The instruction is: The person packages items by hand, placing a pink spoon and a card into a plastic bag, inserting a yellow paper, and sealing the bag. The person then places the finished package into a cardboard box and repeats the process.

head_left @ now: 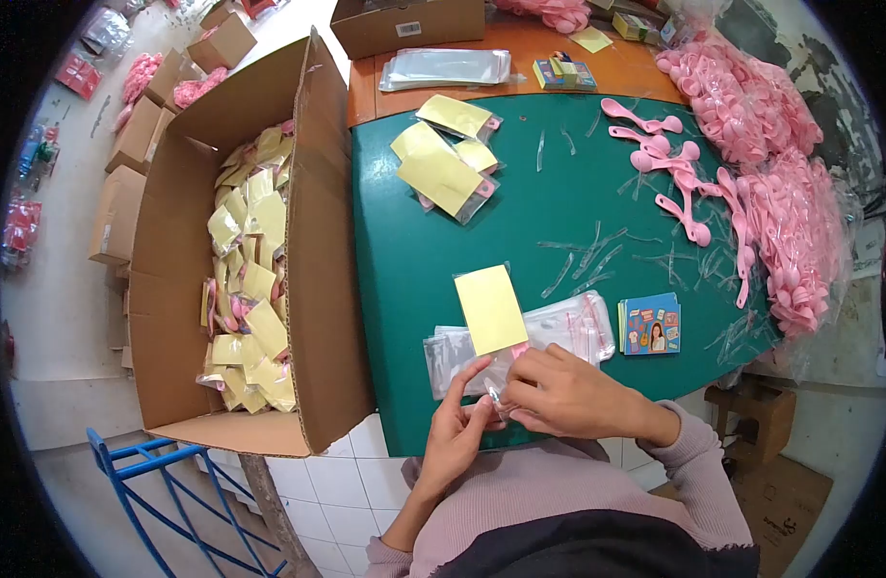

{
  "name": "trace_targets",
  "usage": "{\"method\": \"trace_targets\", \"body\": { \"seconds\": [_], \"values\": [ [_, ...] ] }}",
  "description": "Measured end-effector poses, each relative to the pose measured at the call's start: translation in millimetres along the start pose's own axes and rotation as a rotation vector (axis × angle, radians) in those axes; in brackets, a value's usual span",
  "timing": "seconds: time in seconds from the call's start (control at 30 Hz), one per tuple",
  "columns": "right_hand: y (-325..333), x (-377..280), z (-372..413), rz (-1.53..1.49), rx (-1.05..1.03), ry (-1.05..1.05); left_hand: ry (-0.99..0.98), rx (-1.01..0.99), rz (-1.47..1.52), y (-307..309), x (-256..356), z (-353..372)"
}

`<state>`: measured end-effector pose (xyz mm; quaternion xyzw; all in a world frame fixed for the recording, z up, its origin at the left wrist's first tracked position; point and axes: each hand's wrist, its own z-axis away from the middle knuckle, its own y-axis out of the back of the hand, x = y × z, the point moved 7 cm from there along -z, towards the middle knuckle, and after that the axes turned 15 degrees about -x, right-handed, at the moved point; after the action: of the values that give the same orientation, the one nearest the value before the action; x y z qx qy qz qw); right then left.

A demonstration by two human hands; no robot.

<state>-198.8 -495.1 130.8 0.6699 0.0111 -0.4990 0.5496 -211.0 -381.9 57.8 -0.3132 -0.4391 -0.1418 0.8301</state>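
Note:
A yellow card (491, 310) lies over a stack of clear plastic bags (568, 326), with a bit of pink spoon (520, 351) showing at its lower corner. Just below it, at the table's front edge, my left hand (457, 416) pinches crinkled clear plastic (495, 391), apparently a bag's end, between thumb and fingers. My right hand (563, 393) is closed on the same plastic from the other side, its fingertips partly hidden. Right of the bags sits a stack of blue printed cards (652, 325).
Filled packets (443, 171) lie farther back on the green table (404, 289). Loose pink spoons (689, 183) and clear plastic strips (587, 255) are scattered to the right, beside bulky bags of spoons (785, 222). At left stands a tall cardboard box (332, 289) of packets.

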Motion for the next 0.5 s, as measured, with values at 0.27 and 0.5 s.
{"method": "trace_targets", "body": {
  "seconds": [0.27,0.5],
  "values": [
    [-20,-8,-12,0.239,0.011,0.059,0.0,-0.016,-0.007,1,2,4],
    [-22,-15,-11,0.382,0.046,0.122,-0.029,-0.008,0.074,3,4,-3]
  ]
}}
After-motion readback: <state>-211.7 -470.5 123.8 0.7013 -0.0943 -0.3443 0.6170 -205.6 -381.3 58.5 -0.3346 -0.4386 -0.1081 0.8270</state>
